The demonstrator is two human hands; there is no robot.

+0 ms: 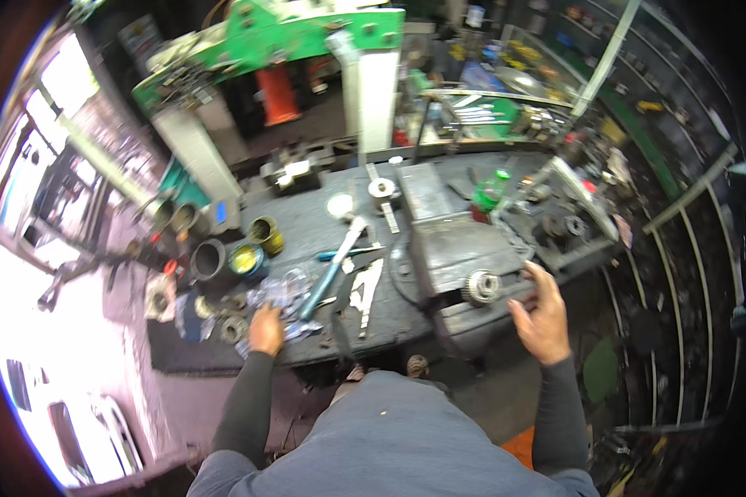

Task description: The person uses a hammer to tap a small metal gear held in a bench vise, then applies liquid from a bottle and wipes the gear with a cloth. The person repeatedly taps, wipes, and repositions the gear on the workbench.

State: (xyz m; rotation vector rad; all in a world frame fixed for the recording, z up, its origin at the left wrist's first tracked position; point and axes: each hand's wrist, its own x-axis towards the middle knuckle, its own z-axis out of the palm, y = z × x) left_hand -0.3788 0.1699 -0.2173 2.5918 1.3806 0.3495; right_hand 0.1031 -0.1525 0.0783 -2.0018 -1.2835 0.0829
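My right hand (543,315) is open, with thumb and fingers spread, just right of a toothed metal gear (481,287). The gear sits on the grey metal bench vise (460,248), and a gap lies between it and my fingers. At the near left of the bench, my left hand (267,333) is closed, fingers curled at the edge of crumpled clear plastic bags (282,290). What it grips, if anything, is hidden. Right of the bags lie a hammer with a blue handle (326,283) and a metal caliper-like tool (367,294).
Metal cylinders (208,260) and a yellow-filled can (245,258) stand on the left of the dark workbench (307,211). A green press frame (307,37) rises behind. A green bottle (491,190) and metal parts (562,225) lie right of the vise. Shelving (680,215) lines the right side.
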